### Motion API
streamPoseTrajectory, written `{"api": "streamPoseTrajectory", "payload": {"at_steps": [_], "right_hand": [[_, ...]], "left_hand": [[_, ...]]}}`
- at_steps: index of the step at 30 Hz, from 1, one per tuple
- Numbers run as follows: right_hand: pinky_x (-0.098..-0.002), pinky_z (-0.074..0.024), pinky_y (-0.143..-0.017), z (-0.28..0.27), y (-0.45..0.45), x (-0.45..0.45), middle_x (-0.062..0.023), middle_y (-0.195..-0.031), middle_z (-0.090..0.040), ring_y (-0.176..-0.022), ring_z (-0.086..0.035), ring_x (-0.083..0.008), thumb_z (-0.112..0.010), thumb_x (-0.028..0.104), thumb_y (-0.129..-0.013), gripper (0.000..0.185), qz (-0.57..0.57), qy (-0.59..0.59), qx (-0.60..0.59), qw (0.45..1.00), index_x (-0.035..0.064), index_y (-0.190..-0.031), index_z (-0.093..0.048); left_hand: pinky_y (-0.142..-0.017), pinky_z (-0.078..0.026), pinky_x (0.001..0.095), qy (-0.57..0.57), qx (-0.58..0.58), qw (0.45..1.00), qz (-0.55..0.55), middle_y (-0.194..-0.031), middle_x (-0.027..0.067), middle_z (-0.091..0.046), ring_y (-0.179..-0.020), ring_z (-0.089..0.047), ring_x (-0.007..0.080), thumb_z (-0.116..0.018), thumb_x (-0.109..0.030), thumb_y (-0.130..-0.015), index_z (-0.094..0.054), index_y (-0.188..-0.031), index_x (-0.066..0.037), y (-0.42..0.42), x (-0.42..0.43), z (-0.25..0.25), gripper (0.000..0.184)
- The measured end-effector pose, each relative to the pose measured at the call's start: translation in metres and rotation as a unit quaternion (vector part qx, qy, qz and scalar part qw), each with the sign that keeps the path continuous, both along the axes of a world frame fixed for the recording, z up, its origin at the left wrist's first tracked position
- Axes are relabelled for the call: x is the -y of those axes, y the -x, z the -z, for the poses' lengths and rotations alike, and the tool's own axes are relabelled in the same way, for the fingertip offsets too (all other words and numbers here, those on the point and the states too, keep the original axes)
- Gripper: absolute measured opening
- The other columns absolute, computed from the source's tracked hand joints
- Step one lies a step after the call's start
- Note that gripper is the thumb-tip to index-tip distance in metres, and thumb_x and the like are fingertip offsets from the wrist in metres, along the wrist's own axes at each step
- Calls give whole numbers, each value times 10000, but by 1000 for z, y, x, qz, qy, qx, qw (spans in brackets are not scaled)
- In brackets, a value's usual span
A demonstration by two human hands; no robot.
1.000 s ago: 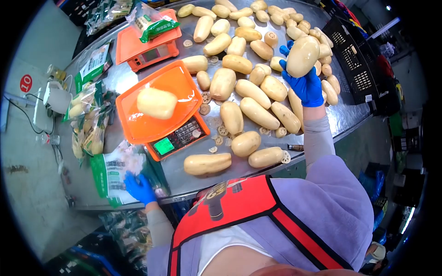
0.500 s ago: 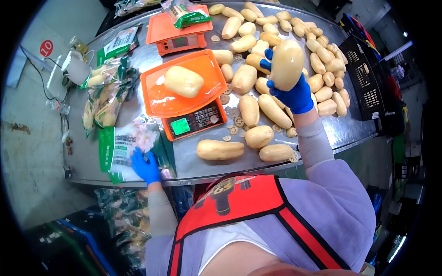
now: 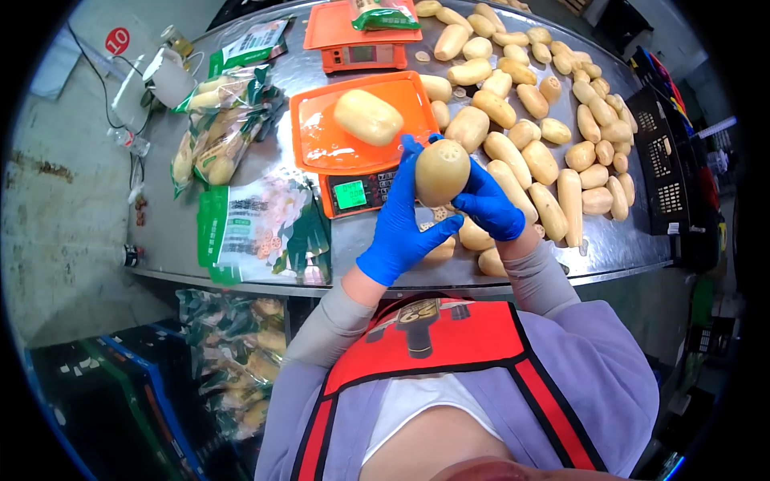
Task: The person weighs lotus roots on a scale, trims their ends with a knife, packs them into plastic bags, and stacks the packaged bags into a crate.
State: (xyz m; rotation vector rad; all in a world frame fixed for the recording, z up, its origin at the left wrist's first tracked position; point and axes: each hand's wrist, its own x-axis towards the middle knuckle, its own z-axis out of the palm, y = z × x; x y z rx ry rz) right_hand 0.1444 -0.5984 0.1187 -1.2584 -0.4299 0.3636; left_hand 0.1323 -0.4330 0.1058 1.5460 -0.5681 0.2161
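A peeled lotus root (image 3: pixel 442 173) is held up between my hands in front of the near scale, its cut end with small holes facing up toward me. Along its left side lie the fingers of my blue-gloved left hand (image 3: pixel 403 232), thumb stretched out below it. My right hand (image 3: pixel 492 205), also gloved in blue, grips the lower right side. Another lotus root (image 3: pixel 368 117) rests on the orange pan (image 3: pixel 321 151) of the near scale, whose display (image 3: pixel 350 194) glows green; its digits are too small to read.
Many lotus roots (image 3: pixel 547 212) cover the table's right half, beside a black crate (image 3: pixel 659 160). A flat printed bag (image 3: pixel 261 228) lies left of the scale, with filled bags (image 3: pixel 227 144) behind it. A second orange scale (image 3: pixel 362 56) carries a bag (image 3: pixel 383 14).
My right hand has brought the lotus root from over the pile down and left toward my body. My left hand has left the flat bag and joined it on the root.
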Motion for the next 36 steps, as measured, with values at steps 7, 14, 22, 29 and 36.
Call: {"api": "streamPoseTrajectory", "payload": {"at_steps": [7,14,22,29,36], "right_hand": [[-328,-329,-1006,37,6,15,-77,-1329,-400,-1211,-398,-192,-584,259,-860,630,96,-13,-4,995,34,-1365,-281],[-293,-400,-948,39,13,20,-74,-1239,-477,-1123,-467,-157,-494,128,-897,458,-31,-76,-165,983,14,-1314,-344],[-372,-452,-880,49,22,13,-109,-1187,-514,-1071,-516,-211,-450,172,-910,410,-142,-310,-278,898,3,-1279,-389],[-386,-439,-897,57,23,4,-117,-1193,-508,-1087,-508,-233,-454,188,-914,431,-93,-211,-217,949,-15,-1284,-365],[-260,-429,-833,53,15,-13,-41,-1107,-538,-976,-521,-114,-564,375,-843,558,23,-91,-177,980,20,-1252,-430]], "left_hand": [[-989,-341,401,-229,24,973,0,-1334,222,-367,-1193,-412,364,-709,-252,-712,-258,-1361,-6,4,-1,27,829],[-965,-372,324,102,-201,970,96,-1354,116,-386,-1199,-419,206,-541,-275,-880,-334,-1348,-27,-18,-7,17,569],[-881,-439,288,219,-379,872,222,-1247,78,-481,-1066,-506,164,-549,-262,-835,-404,-1313,-54,-17,3,-2,541],[-895,-432,323,219,-319,909,154,-1166,97,-532,-1035,-526,186,-549,-227,-819,-486,-1218,15,-21,0,12,470],[-996,-335,331,176,-286,939,74,-1283,113,-456,-1165,-445,205,-504,-230,-882,-405,-1302,-19,-19,-6,40,480]]}}
